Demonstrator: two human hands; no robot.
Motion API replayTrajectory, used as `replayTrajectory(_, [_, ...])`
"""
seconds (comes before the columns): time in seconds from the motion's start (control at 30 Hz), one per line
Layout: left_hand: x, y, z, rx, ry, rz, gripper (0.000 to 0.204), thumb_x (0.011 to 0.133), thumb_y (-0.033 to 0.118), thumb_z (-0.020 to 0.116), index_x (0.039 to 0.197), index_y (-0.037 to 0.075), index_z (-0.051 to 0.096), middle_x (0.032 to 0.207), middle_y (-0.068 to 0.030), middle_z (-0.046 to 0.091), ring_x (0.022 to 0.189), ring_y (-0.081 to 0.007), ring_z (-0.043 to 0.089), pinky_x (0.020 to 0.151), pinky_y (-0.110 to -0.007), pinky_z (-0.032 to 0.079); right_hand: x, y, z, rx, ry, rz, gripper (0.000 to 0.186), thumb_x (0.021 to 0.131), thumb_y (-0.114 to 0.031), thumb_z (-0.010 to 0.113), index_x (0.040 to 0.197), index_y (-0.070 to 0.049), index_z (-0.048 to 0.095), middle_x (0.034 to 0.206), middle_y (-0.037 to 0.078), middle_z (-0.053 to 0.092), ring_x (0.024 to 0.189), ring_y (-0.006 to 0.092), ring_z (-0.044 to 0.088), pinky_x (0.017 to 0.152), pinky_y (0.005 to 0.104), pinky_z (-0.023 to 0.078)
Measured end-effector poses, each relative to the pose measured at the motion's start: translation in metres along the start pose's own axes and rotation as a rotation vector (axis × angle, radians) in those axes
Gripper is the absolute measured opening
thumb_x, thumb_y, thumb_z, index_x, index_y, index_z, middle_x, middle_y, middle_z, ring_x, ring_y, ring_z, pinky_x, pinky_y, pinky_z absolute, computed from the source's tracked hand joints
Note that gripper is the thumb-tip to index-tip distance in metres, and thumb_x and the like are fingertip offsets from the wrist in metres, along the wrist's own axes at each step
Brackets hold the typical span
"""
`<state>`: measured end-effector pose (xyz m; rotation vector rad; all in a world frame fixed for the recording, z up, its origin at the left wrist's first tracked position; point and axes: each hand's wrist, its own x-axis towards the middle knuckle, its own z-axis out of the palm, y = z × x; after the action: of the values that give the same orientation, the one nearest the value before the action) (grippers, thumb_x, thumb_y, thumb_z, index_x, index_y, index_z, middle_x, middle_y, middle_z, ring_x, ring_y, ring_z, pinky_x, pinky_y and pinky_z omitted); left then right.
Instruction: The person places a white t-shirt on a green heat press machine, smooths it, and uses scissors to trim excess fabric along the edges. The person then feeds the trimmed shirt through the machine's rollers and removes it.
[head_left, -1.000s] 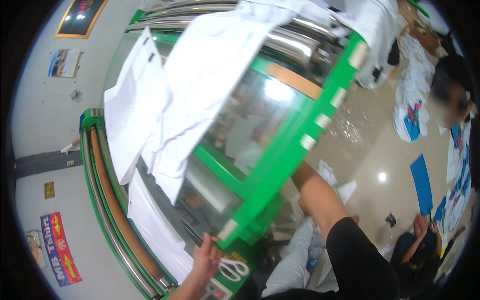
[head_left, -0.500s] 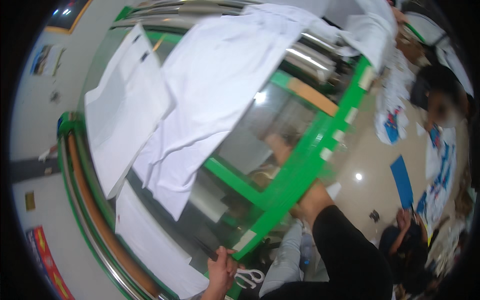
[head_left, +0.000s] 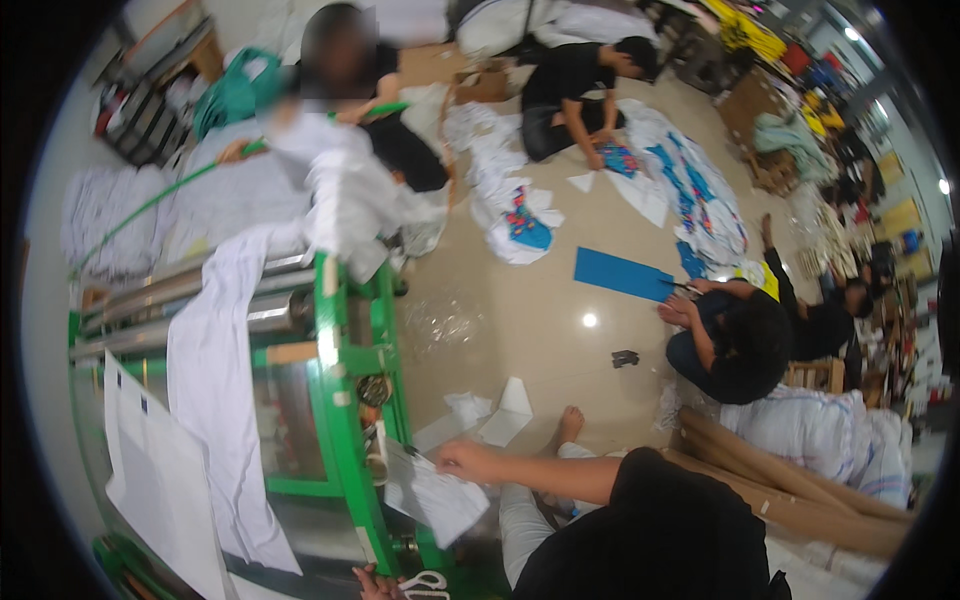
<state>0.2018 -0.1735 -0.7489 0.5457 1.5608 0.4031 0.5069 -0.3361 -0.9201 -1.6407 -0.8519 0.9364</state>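
Observation:
At the bottom edge my left hand (head_left: pixel 373 585) is closed on white-handled scissors (head_left: pixel 425 588), mostly cut off by the view. My right hand (head_left: pixel 466 462) reaches out from a black sleeve and grips a crumpled white paper sheet (head_left: pixel 437 495) beside the green machine frame (head_left: pixel 335 410). Long white fabric (head_left: pixel 215 380) drapes over the machine's steel rollers (head_left: pixel 125 310). A stiffer white sheet (head_left: pixel 155 470) hangs to the left of the fabric.
Several people (head_left: pixel 725 340) sit around the tiled floor (head_left: pixel 500 320), one holding scissors at a blue panel (head_left: pixel 620 275). Printed fabric pieces (head_left: pixel 690 190) lie near them. Cardboard tubes (head_left: pixel 760 480) and white sacks (head_left: pixel 820 430) are at right. Another person (head_left: pixel 350 70) is behind the machine.
The view has swung up and right to show the room. My right hand has come out from beside the frame and now grips a white sheet. My left hand has dropped toward the lower edge.

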Motion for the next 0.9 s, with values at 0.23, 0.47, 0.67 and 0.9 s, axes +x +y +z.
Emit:
replayTrajectory(0.23, [0.015,-0.035,0.014,0.707,-0.234,0.804,0.037,0.109,0.029,0.068,0.129,-0.002,0.068,0.097,-0.0101,0.069,0.077,-0.0239,0.061,0.064,-0.038,0.049,-0.135,-0.031,-0.153,-0.231,-0.033,-0.151,0.01,0.09,-0.005,0.071,0.099,0.0,0.069,0.097,0.017,0.069,0.098,0.0385,0.07,0.087,0.0482,0.055])
replayTrajectory(0.47, [-0.057,-0.073,0.238,0.688,-0.632,0.77,0.061,0.104,0.017,0.073,0.158,0.002,0.047,0.138,-0.0186,0.07,0.059,-0.0113,0.058,0.059,-0.032,0.054,-0.241,-0.112,-0.279,-0.307,0.029,-0.267,0.01,0.089,-0.006,0.066,0.098,-0.001,0.069,0.099,0.016,0.069,0.1,0.0384,0.069,0.088,0.0481,0.055])
replayTrajectory(0.67, [-0.197,-0.125,0.354,0.616,-1.178,0.603,0.044,0.092,0.0,0.077,0.134,-0.003,0.062,0.129,-0.0213,0.07,0.058,-0.0147,0.06,0.055,-0.031,0.052,-0.34,-0.174,-0.347,-0.298,0.104,-0.256,0.01,0.088,-0.006,0.069,0.097,-0.002,0.069,0.094,0.015,0.071,0.094,0.0382,0.07,0.083,0.0483,0.054])
replayTrajectory(0.9, [-0.255,-0.18,0.406,0.865,-1.31,0.301,0.037,0.092,-0.001,0.08,0.125,-0.01,0.066,0.1,-0.0134,0.073,0.054,-0.0103,0.056,0.049,-0.028,0.046,-0.434,-0.2,-0.379,-0.334,0.34,-0.21,0.009,0.087,-0.004,0.07,0.096,-0.002,0.072,0.093,0.015,0.072,0.094,0.0383,0.072,0.084,0.0471,0.055])
